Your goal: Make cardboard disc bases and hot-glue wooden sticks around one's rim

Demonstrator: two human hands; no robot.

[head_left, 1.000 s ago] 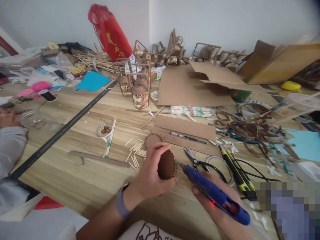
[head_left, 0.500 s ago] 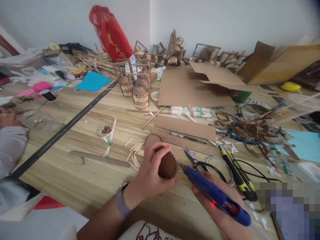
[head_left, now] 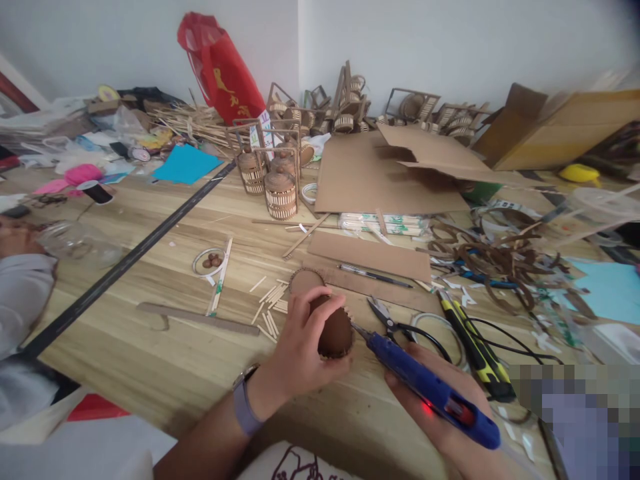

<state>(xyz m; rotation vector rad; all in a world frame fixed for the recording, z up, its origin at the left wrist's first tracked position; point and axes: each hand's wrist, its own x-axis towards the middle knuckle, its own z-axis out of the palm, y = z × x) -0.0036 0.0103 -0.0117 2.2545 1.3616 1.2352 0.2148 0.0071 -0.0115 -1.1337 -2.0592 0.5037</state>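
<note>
My left hand (head_left: 300, 340) is closed around a small round brown cardboard cup (head_left: 336, 332) with short sticks along its rim, tilted so its dark inside faces me. In my right hand (head_left: 440, 407) is a blue glue gun (head_left: 415, 373) with a red light lit on its body. The gun's nozzle comes close to the cup's right edge; whether they touch I cannot tell. Just behind my left hand lies another round cardboard piece (head_left: 307, 280) with a ridged edge. Short wooden sticks (head_left: 270, 303) are scattered left of it.
Scissors (head_left: 393, 323) and a yellow-black utility knife (head_left: 475, 350) lie beside the glue gun. Small stick-sided baskets (head_left: 281, 193) stand behind, near cardboard sheets (head_left: 370, 173). A black strip (head_left: 135, 253) crosses the left side, where another person's sleeve (head_left: 25, 287) shows.
Almost nothing differs. The cup and my left fingers have shifted very slightly, and the glue gun stays at the cup's edge.
</note>
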